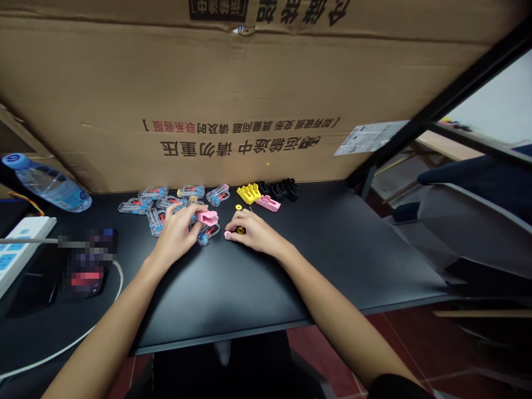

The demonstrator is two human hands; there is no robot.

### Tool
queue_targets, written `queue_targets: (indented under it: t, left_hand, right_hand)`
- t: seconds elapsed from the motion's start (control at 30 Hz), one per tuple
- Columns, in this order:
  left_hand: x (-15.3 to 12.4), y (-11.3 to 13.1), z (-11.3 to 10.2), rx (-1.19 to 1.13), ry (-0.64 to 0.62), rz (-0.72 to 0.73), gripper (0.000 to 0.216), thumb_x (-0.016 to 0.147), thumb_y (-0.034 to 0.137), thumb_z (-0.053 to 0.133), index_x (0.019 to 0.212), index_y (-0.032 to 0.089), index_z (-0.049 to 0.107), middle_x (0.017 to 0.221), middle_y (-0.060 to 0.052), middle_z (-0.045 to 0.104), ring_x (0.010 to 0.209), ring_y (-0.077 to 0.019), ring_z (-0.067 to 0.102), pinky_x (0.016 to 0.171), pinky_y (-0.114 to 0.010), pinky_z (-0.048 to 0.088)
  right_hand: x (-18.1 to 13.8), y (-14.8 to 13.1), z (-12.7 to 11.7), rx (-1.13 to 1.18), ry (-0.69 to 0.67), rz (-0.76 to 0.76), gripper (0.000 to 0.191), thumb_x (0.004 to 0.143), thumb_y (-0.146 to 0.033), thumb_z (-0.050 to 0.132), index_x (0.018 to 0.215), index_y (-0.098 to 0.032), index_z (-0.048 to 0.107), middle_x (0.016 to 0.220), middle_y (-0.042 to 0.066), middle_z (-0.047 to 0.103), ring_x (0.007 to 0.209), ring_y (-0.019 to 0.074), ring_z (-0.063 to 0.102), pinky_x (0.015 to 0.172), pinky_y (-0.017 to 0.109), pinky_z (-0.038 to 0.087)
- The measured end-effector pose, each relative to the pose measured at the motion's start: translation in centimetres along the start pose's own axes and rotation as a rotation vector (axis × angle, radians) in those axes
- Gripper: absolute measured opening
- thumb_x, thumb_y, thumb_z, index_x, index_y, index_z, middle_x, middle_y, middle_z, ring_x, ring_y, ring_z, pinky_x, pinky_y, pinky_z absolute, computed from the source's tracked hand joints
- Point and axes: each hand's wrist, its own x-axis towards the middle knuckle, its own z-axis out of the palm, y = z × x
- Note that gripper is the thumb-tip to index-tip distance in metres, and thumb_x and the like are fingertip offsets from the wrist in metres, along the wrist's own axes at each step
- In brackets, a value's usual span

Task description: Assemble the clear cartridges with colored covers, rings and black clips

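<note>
My left hand (180,228) is closed on a pink plastic part (206,216), hollow at its near end, held a little above the black table. Fingers of my right hand (251,228) pinch a small pink round piece (228,235) low over the table. A yellow ring (240,230) shows at those fingers; whether it is gripped or lies beneath them I cannot tell. Just beyond is another yellow ring (238,208) on the table. Several clear plastic pieces with blue and red insides (157,220) lie around my left hand, partly hidden by it.
Behind my hands lie yellow parts (248,193), a pink part (269,204) and black parts (282,189). A cardboard sheet (233,88) stands along the table's back. On the left are a water bottle (52,183), a white power strip (22,238) and a pale cable (120,277).
</note>
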Motion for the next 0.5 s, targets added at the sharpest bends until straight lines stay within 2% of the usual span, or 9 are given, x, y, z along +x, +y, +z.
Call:
queue_targets:
  t: [0.2,0.33,0.4,0.5]
  left_hand:
    - [0.0,0.0,0.2,-0.029,0.024,0.051,0.025,0.100,0.017,0.058,0.120,0.028,0.067,0.135,-0.005,0.080,0.133,-0.0249,0.072,0.130,-0.054,0.033]
    - [0.1,0.3,0.1,-0.097,0.034,0.027,0.021,0.100,0.020,0.062,0.118,0.028,0.071,0.131,-0.005,0.081,0.130,-0.0263,0.074,0.131,-0.058,0.034]
    - [0.2,0.8,0.0,-0.238,0.005,-0.024,0.020,0.101,0.028,0.068,0.121,0.028,0.073,0.128,-0.005,0.082,0.122,-0.0264,0.077,0.124,-0.055,0.045]
    - [0.3,1.5,-0.1,-0.465,-0.073,-0.047,0.029,0.101,0.038,0.073,0.128,0.028,0.074,0.125,-0.006,0.083,0.115,-0.0254,0.079,0.109,-0.046,0.060]
  right_hand:
    - [0.1,-0.2,0.0,0.037,-0.004,-0.003,0.004,0.097,-0.024,0.080,0.097,-0.021,0.078,0.097,0.005,0.070,0.095,0.0221,0.063,0.087,0.035,0.049]
    - [0.0,-0.5,-0.4,0.252,0.008,-0.032,0.015,0.096,-0.032,0.080,0.088,-0.021,0.074,0.086,0.003,0.070,0.078,0.0180,0.063,0.074,0.032,0.049]
    - [-0.2,-1.0,-0.9,0.388,0.090,0.006,0.023,0.097,-0.042,0.080,0.088,-0.021,0.074,0.082,0.002,0.072,0.069,0.0165,0.063,0.068,0.032,0.050]
    - [-0.2,-2.0,-1.5,0.595,0.326,0.104,0.030,0.090,-0.049,0.086,0.086,-0.022,0.074,0.084,0.003,0.075,0.071,0.0176,0.068,0.069,0.033,0.055]
